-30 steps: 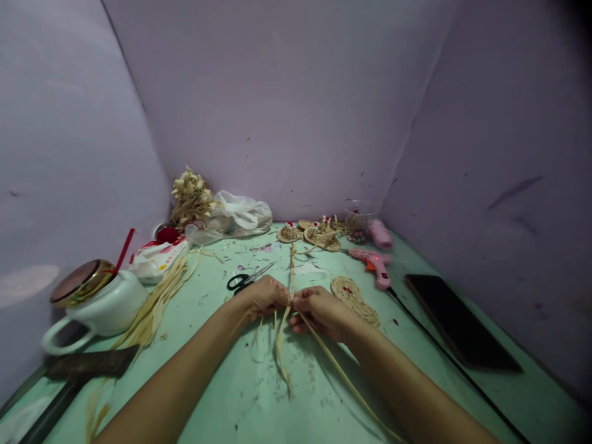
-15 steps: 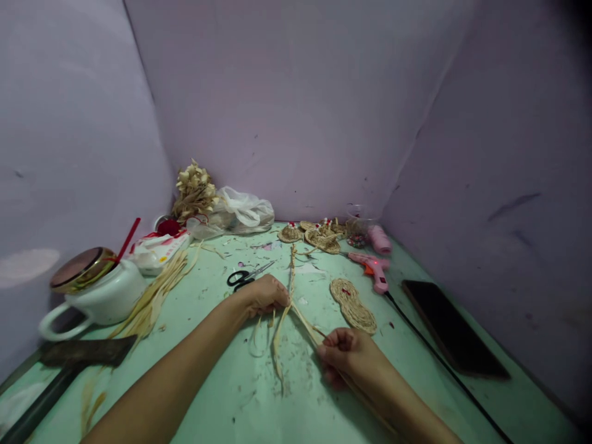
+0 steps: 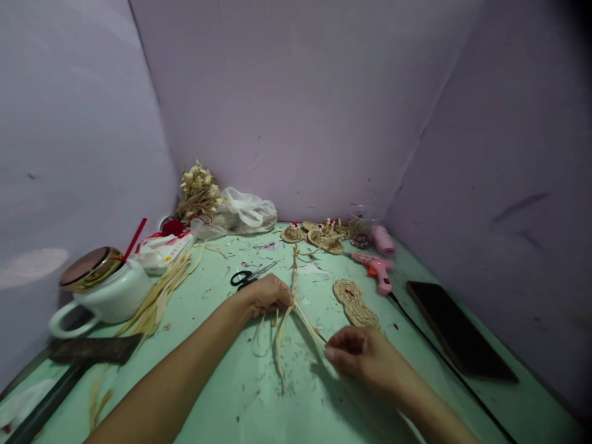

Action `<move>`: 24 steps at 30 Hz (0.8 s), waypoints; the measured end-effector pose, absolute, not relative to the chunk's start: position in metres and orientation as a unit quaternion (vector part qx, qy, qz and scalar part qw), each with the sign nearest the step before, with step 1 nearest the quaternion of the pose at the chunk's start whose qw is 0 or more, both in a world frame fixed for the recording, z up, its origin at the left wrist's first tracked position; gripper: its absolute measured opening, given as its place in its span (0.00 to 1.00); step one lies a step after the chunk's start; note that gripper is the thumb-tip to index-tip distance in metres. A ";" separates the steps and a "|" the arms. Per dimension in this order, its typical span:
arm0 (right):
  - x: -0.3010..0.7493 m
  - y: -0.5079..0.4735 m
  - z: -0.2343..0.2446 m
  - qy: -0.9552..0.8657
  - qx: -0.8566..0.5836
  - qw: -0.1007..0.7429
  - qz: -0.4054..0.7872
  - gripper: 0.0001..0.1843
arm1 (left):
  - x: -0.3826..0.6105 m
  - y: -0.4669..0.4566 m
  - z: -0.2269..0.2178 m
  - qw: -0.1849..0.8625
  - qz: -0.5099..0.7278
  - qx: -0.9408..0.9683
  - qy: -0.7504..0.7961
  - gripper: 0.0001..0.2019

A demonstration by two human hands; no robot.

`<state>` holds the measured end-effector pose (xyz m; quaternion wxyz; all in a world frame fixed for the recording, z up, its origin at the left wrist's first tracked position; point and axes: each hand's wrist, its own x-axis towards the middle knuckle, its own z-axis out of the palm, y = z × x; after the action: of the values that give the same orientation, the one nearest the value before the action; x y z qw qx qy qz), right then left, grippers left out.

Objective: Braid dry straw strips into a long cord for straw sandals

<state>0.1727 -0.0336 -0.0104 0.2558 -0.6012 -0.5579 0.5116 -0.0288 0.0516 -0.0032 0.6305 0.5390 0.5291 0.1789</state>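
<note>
A thin plaited cord of dried straw-like fibre (image 3: 295,271) runs up the table from my left hand (image 3: 272,294), whose fingers are closed on it where the loose strands part. One pale loose strand (image 3: 279,351) hangs toward me, its end lying on the table. Another strand (image 3: 309,324) stretches to the right, reaching the thumb and forefinger of my right hand (image 3: 358,353), which pinch it. Beyond my left hand lie black-handled scissors (image 3: 250,277). A coiled, sole-shaped woven piece (image 3: 355,302) with a small red mark rests above my right hand.
On the right are a pink glue gun (image 3: 377,268) with a black cord, and a dark phone or tablet (image 3: 460,330). At left stand a white cup (image 3: 115,296), a hammer (image 3: 95,349) and a bundle of straw (image 3: 164,287). Small woven slippers (image 3: 326,237) sit at the back.
My right hand has shifted slightly right along the strand, its fingers loosened a little. My left hand stays in place on the braid. The whole view has moved slightly.
</note>
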 end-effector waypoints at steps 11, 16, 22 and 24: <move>0.106 0.019 0.020 -0.442 -0.554 0.300 0.639 0.05 | -0.033 0.054 -0.006 0.648 0.194 0.540 0.500 0.04; 0.103 0.021 0.002 -0.399 -0.531 0.299 0.685 0.07 | -0.035 0.057 -0.012 0.632 0.177 0.560 0.506 0.06; 0.107 0.027 -0.017 -0.443 -0.586 0.322 0.597 0.07 | -0.029 0.051 -0.001 0.544 0.139 0.621 0.547 0.04; 0.107 0.026 -0.019 -0.443 -0.590 0.333 0.587 0.06 | -0.027 0.047 0.008 0.502 0.131 0.647 0.558 0.03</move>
<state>0.1074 0.0257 -0.0186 0.3327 -0.5903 -0.4431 0.5869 -0.0269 0.0468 0.0083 0.5025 0.6469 0.5585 0.1310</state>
